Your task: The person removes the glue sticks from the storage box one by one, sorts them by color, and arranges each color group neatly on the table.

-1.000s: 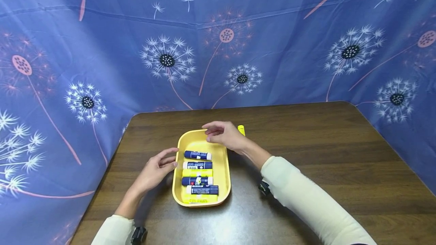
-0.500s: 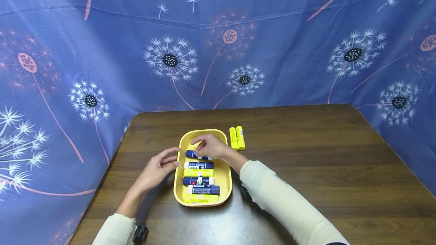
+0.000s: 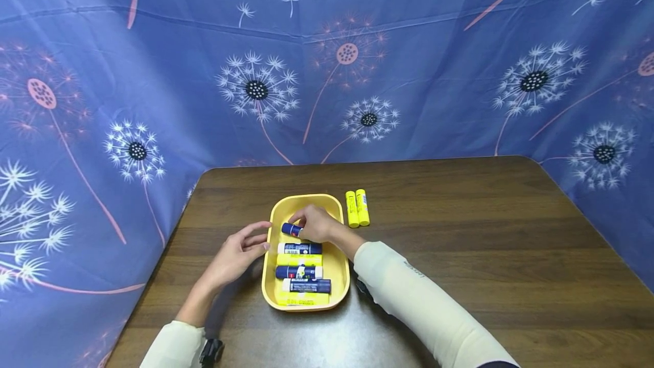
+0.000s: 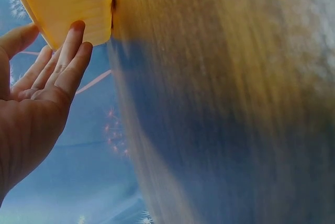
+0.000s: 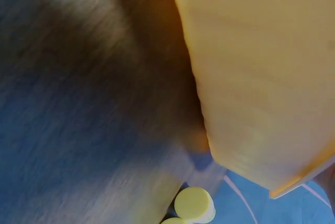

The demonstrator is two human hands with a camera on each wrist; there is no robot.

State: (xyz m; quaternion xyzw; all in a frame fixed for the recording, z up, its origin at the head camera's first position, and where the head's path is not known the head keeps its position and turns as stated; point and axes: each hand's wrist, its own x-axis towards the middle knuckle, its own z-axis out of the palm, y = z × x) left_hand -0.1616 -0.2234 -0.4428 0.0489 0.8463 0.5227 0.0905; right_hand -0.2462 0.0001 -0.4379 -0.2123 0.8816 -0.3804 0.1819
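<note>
A yellow tray [image 3: 337, 277] holds blue and yellow glue sticks lying crosswise. Inside its far half, my right hand [image 3: 318, 225] grips a dark blue glue stick [image 3: 292, 229], whose left end shows past the fingers while the other end is hidden. My left hand [image 3: 240, 254] is at the tray's left rim, fingertips against its outer side and fingers loosely extended, as the left wrist view also shows of the hand [image 4: 47, 88] and the tray wall [image 4: 78, 4]. Nearer in the tray lie another blue glue stick [image 3: 306, 249], a yellow glue stick [image 3: 300, 260] and several more.
Two yellow glue sticks [image 3: 357, 208] lie side by side on the brown wooden table [image 3: 485, 243], right of the tray's far corner. Their round ends [image 5: 192, 203] appear low in the right wrist view. A blue dandelion-print cloth [image 3: 434, 72] hangs behind the table.
My right hand has come from above the tray's far right rim down into the tray and taken hold of the far blue glue stick. The left hand has stayed at the rim.
</note>
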